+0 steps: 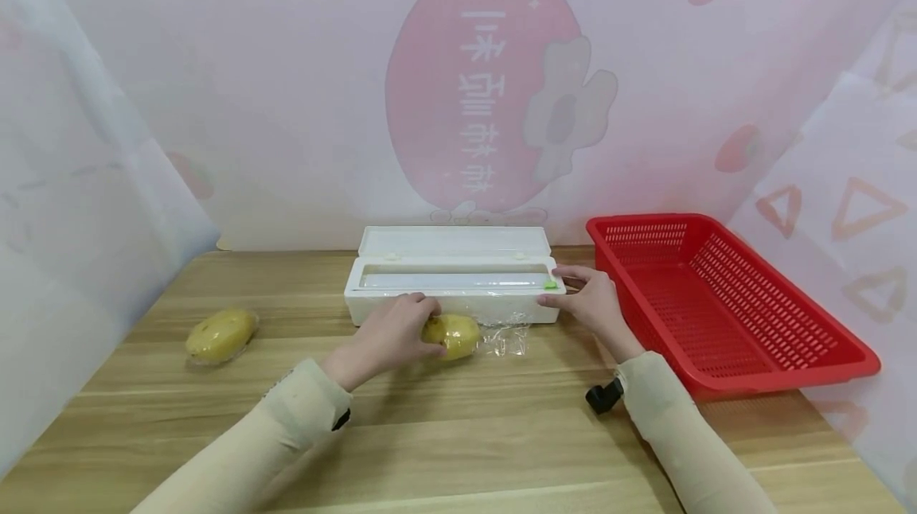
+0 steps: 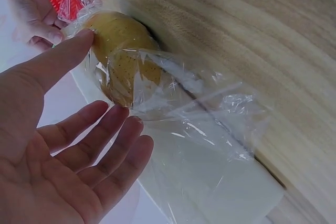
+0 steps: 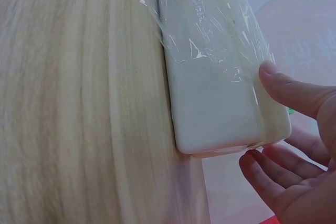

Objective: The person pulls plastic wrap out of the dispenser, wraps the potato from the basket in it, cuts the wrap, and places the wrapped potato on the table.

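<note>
A potato (image 1: pixel 461 336) partly covered in clear plastic wrap lies against the front of a white cling film dispenser (image 1: pixel 451 307). My left hand (image 1: pixel 394 339) holds the potato's left end, thumb on one side and fingertips at the wrap (image 2: pixel 199 119) on the other. Loose wrap trails from both ends of the potato. The dispenser's lid (image 1: pixel 454 241) stands raised at the back, showing a pale roll (image 1: pixel 451 280) inside. With thumb on the front edge and fingers round the right end, my right hand (image 1: pixel 591 303) grips the dispenser beside its green slider (image 1: pixel 550 285).
Another wrapped potato (image 1: pixel 222 335) lies on the wooden table (image 1: pixel 458 442) to the left. A red plastic basket (image 1: pixel 774 383) stands at the right, close to my right hand. Behind the dispenser hangs a pink printed cloth (image 1: pixel 315 100).
</note>
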A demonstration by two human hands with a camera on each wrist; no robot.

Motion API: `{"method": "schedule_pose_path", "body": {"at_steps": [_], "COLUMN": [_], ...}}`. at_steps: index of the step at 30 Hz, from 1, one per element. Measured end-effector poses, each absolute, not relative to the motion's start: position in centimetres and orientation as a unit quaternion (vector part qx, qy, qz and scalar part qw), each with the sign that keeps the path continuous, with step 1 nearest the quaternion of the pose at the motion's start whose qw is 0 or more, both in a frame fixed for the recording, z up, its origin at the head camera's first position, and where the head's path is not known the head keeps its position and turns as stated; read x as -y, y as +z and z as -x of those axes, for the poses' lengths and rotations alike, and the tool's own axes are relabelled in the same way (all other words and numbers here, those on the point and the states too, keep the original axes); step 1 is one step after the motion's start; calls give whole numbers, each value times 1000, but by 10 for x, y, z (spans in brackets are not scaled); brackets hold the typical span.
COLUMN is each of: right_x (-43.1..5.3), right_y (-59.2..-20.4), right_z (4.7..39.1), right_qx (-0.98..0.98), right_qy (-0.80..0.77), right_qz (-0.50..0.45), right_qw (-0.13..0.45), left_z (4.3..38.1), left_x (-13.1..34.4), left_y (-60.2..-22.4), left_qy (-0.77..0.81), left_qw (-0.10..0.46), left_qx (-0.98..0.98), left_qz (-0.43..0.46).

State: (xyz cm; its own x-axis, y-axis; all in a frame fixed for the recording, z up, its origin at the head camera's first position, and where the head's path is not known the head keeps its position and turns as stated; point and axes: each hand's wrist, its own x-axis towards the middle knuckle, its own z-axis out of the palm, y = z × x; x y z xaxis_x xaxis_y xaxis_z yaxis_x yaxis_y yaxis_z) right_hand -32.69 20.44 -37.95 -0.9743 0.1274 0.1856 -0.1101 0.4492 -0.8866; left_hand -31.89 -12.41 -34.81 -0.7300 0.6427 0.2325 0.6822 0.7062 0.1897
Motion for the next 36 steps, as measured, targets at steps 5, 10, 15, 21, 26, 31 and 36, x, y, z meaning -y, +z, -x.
{"method": "schedule_pose_path", "body": {"at_steps": [5, 10, 15, 21, 26, 31, 36], "right_x": [-204, -204, -204, -205, -206, -206, -207], "right_y": [-379, -379, -380, -382, -384, -383, -383], "right_z": [326, 326, 326, 327, 327, 327, 327], "right_qx": [843, 845, 846, 841, 840, 836, 835], "right_qy": [527, 524, 521, 527, 528, 534, 537], "right_qz": [6, 10, 12, 2, -4, -3, -4], "right_qw": [110, 110, 116, 121, 122, 124, 123], "left_z": [318, 315, 318, 335, 349, 362, 368], "left_x": [120, 106, 82, 45, 16, 1, -9], "left_y": [-344, -334, -322, -312, -310, -320, -333], "left_qy": [-126, -127, -157, -252, -362, -475, -490], "left_qw": [75, 73, 63, 23, -24, -88, -97], "left_qx": [920, 918, 906, 878, 848, 812, 811], "left_qz": [363, 368, 389, 407, 386, 327, 305]}}
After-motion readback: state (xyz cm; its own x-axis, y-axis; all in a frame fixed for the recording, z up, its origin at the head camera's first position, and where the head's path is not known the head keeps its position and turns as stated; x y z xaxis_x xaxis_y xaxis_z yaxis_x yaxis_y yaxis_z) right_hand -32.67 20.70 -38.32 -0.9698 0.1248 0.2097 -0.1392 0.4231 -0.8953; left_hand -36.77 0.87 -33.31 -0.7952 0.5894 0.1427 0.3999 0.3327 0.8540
